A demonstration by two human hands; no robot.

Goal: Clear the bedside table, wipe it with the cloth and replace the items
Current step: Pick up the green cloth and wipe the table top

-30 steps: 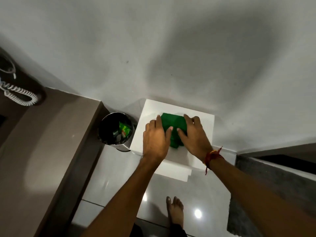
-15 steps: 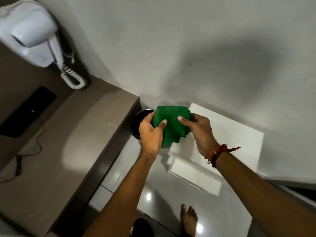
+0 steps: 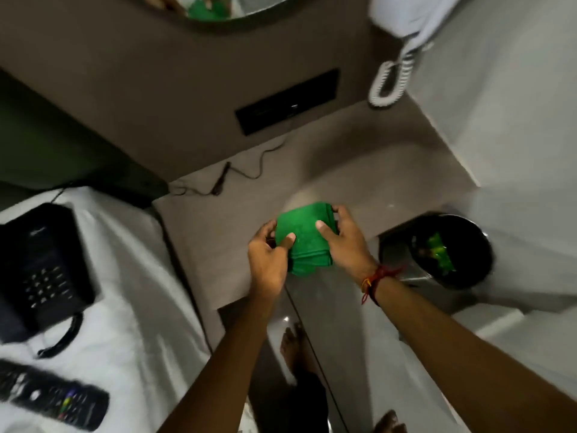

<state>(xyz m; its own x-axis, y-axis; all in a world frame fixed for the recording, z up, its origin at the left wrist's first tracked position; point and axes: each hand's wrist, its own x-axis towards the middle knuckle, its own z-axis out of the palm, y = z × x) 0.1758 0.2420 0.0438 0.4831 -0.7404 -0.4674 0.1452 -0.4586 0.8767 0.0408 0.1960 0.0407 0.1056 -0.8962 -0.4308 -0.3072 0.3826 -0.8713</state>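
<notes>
A black telephone [image 3: 40, 264] and a black remote control [image 3: 46, 398] lie on the white bed sheet [image 3: 137, 276] at the left. The brown bedside table [image 3: 218, 239] sits just beside the bed; a thin black cable [image 3: 237, 176] lies on its rear portion, below a black wall panel [image 3: 287, 101]. A white wall-mounted hair dryer [image 3: 402, 17] with a coiled cord [image 3: 390, 82] hangs at upper right. A black waste bin [image 3: 449, 251] holding green wrappers stands on the floor to the right of the table.

The folded green cloth [image 3: 304, 237] is held above the front right portion of the table top. It is thick, multi-layered, with stacked edges visible at its lower side. The left hand [image 3: 268, 260] grips its left edge, thumb on top. The right hand [image 3: 343, 242] grips its right edge, thumb on top, fingers curled behind. A red thread bracelet [image 3: 374, 276] encircles the right wrist. The view is motion-blurred.
</notes>
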